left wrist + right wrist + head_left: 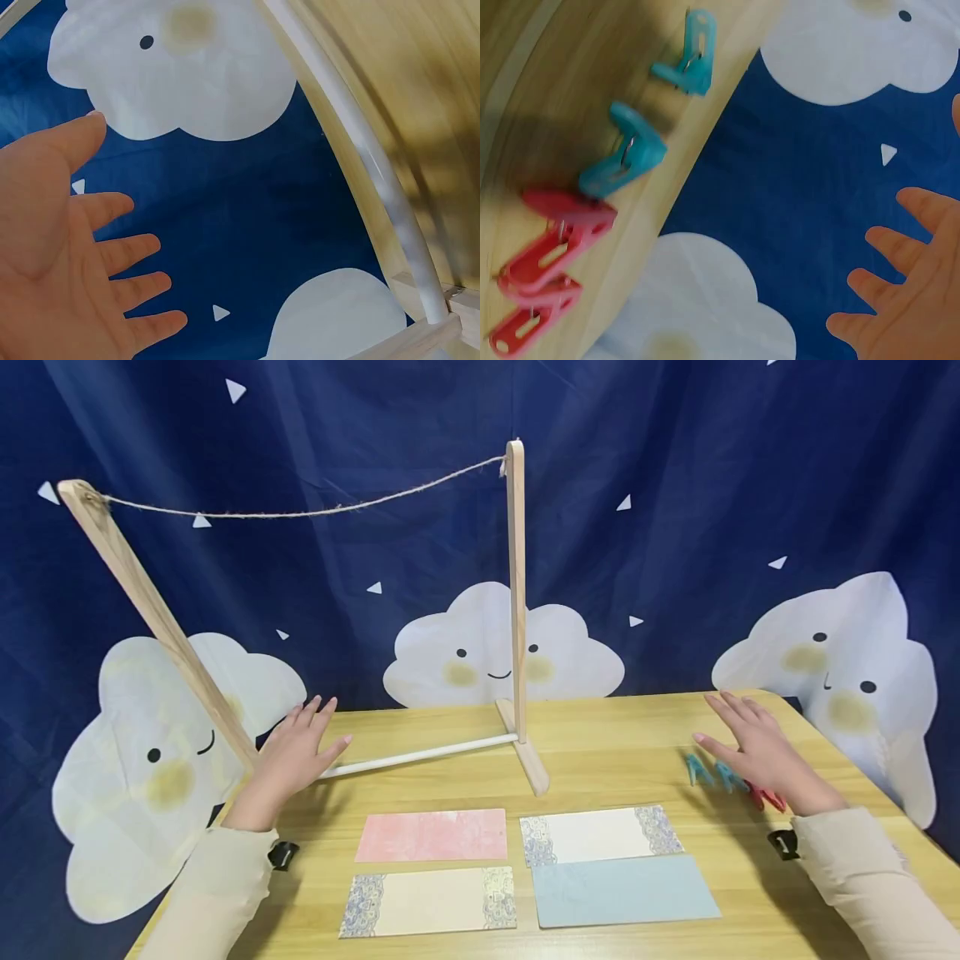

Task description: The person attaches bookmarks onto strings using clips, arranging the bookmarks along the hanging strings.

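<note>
My left hand [291, 755] is held over the table's left side, fingers straight and spread, nothing in it. Nearest to it is a wooden stand [518, 593] with a white crossbar [427, 752] and a sagging string [300, 514] between its two posts. On the right, my empty right hand [765, 752] hovers with its fingers extended. Beneath and beside it lie teal clothespins [628, 154] and red clothespins [551, 259], partly hidden by the hand in the head view. Between the arms lie a pink card [432, 836], a blue card [625, 891] and two lace-patterned cards [438, 902].
The light wooden table [615, 727] carries everything. Behind it hangs a dark blue curtain [660, 435] printed with white clouds and triangles. The stand's right foot [534, 768] points toward the cards, and its left post [165, 618] leans outward in the head view.
</note>
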The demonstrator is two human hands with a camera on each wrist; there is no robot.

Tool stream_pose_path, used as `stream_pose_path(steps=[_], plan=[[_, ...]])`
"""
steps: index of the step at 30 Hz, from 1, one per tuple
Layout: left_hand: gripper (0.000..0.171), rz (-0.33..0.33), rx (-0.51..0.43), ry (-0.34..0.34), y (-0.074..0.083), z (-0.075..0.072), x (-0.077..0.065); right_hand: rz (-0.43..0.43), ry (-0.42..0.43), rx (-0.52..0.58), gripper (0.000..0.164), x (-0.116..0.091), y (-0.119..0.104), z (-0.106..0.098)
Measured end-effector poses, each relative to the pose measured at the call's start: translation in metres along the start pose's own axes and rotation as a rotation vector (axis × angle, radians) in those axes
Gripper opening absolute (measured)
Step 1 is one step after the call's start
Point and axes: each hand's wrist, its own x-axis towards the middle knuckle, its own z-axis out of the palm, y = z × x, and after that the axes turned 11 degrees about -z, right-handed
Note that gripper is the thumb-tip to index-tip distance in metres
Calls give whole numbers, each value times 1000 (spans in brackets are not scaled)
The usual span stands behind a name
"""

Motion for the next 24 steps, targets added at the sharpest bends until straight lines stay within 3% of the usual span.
stream_pose_path(steps=[11, 17, 24], plan=[[61, 62, -159, 217, -5, 0, -9, -44, 55, 88, 69, 15, -15, 15], [57, 47, -255, 286, -8, -3, -14, -62, 55, 130, 68, 26, -26, 21], [51, 20, -301, 412, -11, -5, -19, -98, 56, 154, 67, 40, -44, 30]])
